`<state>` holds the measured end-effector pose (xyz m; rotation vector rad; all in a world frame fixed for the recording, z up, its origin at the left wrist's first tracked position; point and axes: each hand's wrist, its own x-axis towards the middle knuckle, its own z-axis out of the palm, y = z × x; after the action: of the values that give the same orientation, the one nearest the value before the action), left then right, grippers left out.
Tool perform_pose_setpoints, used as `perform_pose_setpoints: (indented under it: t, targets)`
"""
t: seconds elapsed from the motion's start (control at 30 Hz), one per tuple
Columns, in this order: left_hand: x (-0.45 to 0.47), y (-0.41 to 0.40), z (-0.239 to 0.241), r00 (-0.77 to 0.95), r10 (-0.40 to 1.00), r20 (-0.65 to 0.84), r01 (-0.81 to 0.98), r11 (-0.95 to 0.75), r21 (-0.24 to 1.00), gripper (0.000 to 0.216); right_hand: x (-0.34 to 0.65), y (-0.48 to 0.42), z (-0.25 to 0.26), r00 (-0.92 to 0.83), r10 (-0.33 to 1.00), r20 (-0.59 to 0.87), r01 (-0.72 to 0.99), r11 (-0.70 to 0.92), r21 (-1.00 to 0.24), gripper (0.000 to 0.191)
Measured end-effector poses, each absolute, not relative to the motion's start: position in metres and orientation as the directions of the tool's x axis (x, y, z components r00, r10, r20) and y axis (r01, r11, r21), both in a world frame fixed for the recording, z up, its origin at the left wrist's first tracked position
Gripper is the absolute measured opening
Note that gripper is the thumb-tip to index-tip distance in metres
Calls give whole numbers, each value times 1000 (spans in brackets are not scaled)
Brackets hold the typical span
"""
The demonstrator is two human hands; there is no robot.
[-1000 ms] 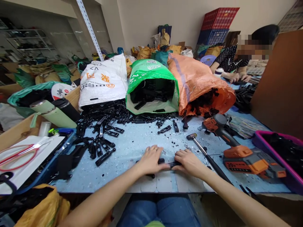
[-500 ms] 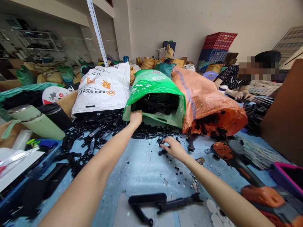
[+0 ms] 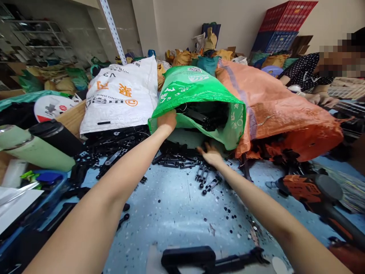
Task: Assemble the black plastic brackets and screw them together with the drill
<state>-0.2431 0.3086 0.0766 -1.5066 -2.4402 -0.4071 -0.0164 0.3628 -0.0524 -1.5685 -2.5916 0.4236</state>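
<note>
Soft glare on blue tabletop

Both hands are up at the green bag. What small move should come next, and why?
Perhaps raise the right hand into the green bag: the left hand grips its edge, its mouth gapes with black parts inside, and the right hand, spread open, is just below.

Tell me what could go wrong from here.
The left hand grips the rim of the green sack; a hard pull might spill the black parts inside onto the blue table. The right hand, open by the sack's lower edge, could scatter the loose pieces lying near it.
</note>
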Motion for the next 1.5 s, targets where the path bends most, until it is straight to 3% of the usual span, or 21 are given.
perform_pose_setpoints:
  t: [0.13, 0.2, 0.33, 0.47, 0.6, 0.67, 0.83, 1.03, 1.07, 1.13, 1.23, 1.37, 1.5]
  targets:
    - [-226, 287, 76, -315, 901, 300, 949, 299, 100, 28, -15, 296, -56, -772, 631, 78, 562, 734, -381, 67]
    - [-213, 257, 71, -191, 939, 287, 981, 173, 89, 37, -14, 280, -50, -810, 574, 123, 454, 745, -489, 59]
    - [-184, 175, 51, -42, 961, 273, 990, 3, 141, 38, 14, 288, -31, -687, 691, 226, 434, 639, -636, 45]
    - [-149, 117, 18, -10, 989, 147, 963, -31, 269, 25, 63, 296, -19, -641, 737, 214, 498, 612, -614, 33]
    - [-108, 122, -12, 34, 995, 99, 945, -64, 320, 20, 88, 272, -21, -684, 710, 165, 538, 645, -543, 25]
    - [-90, 136, -21, 10, 996, 89, 938, -40, 343, 17, 87, 256, -25, -721, 680, 135, 545, 677, -494, 23]
    - [-73, 150, -17, -127, 983, 135, 903, 58, 426, 31, 67, 234, -24, -782, 618, 84, 547, 745, -382, 26]
    - [-87, 60, 4, -323, 909, 264, 781, 98, 617, 21, 89, 218, -5, -751, 653, 97, 576, 720, -388, 25]
    - [-86, 37, 2, -368, 892, 263, 725, 99, 681, 23, 99, 212, -1, -749, 655, 100, 570, 714, -406, 24]
    - [-79, -6, -5, -517, 844, 142, 389, 84, 917, 27, 118, 196, 5, -764, 641, 73, 535, 694, -482, 20]
    - [-61, -49, -23, -613, 790, 6, 133, 96, 986, 30, 141, 170, 14, -812, 583, -31, 461, 608, -646, 20]
    - [-46, -63, -33, -666, 722, 185, 345, 78, 935, 22, 151, 145, 24, -891, 447, -74, 354, 584, -730, 21]
    - [-42, -63, -26, -485, 737, 471, 709, 17, 705, 18, 149, 134, 35, -923, 374, -84, 343, 707, -618, 13]
